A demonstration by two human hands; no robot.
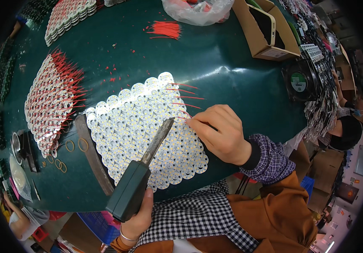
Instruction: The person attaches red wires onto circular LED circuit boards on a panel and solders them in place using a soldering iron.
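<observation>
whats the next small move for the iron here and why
Probably hold the red wire steady in the right hand and bring the soldering iron, in the left hand, onto its inner end: the tip sits close by, and other wires farther up already rest on the round boards.

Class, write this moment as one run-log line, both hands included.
left hand: holds soldering iron | right hand: pinches red wire | iron tip: near wire, contact unclear | white panel: on green table
</observation>
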